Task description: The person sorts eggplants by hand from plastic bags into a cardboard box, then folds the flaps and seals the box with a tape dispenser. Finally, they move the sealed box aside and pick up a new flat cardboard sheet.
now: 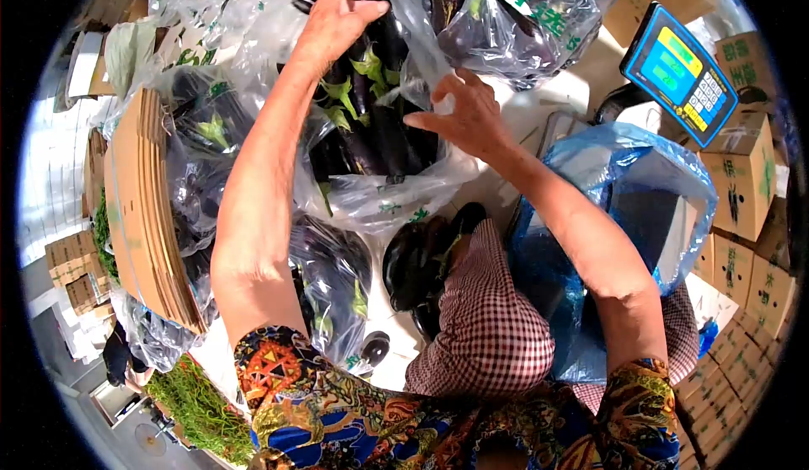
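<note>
Right hand (472,116) with thumb and forefinger spread wide, nothing pinched in the gap, plastic film just beside the fingers. Left hand (333,28) over the far left edge of the clear bag (362,196); fingertips partly lost in glare and at the top of the view, so hard to tell, loose or pinching film.

Main risk, in judgement: collapse of the bag's mouth inward over the eggplants, because of thin, limp film and too little hold on the rim. Also possible: a tear along an edge, from a sharp tug or a snag on a stiff green stem. Lesser worry: scuffed skins from hard pressing of one against another, or a spill over the near edge after a pull toward the knees.

Eggplants (392,137) inside the clear bag, heaped between both hands, several stems toward the left edge; closest ones just beside the right thumb, without certain contact.

Farther out, past the far right edge: a full bag with green print (539,28). Off the near left corner: another bag of eggplants (333,272). Well to the left, a stack of flat cardboard (147,209); to the right, a blue plastic bag (628,162) and a scale display (678,74).
</note>
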`<move>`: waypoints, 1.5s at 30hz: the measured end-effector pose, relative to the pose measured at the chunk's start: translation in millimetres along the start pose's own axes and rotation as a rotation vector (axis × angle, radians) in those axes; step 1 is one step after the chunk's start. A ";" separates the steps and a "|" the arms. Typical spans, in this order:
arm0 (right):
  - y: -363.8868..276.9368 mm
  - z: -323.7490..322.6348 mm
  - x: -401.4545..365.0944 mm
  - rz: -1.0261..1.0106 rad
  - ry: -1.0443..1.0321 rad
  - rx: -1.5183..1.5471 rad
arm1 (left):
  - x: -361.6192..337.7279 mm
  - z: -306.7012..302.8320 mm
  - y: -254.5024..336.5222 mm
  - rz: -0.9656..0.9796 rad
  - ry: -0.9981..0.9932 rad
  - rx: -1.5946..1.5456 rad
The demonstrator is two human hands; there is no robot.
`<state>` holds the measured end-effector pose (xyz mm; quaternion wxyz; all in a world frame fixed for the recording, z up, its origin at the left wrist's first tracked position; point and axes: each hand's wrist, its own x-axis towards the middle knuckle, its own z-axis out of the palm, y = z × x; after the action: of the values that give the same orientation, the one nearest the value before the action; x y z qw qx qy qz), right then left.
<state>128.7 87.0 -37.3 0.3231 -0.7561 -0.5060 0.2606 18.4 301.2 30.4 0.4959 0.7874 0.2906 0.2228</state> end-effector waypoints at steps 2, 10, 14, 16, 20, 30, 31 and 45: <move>12.5 11.3 6.7 -0.091 0.313 -0.050 | 6.5 8.9 22.4 -0.048 -0.153 -0.156; 20.8 -36.5 10.4 -0.095 0.304 0.236 | 0.0 24.4 -69.0 -0.034 0.206 0.605; 4.0 -71.8 8.9 -0.020 0.244 0.305 | -23.0 97.8 -96.4 -0.077 0.295 0.850; -5.9 -82.0 7.9 -0.023 0.224 0.257 | -15.1 121.0 -97.0 -0.144 0.366 0.955; 12.3 -75.6 6.7 -0.065 0.203 0.301 | -8.7 130.0 -107.3 0.042 0.541 1.088; 49.6 -79.7 7.3 -0.090 0.208 0.260 | -102.8 49.6 -54.5 -0.542 0.296 -1.209; 53.0 -80.1 6.9 -0.119 0.201 0.218 | -123.4 47.0 -47.8 -0.488 0.277 -1.344; -19.1 -133.8 -96.0 -0.014 0.138 0.666 | -206.5 92.3 98.0 -0.218 -0.094 -1.137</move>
<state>180.0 -27.3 71.1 0.5876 -0.6214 -0.3752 0.3576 -50.6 67.6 69.0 0.8733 0.3719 0.1826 0.2563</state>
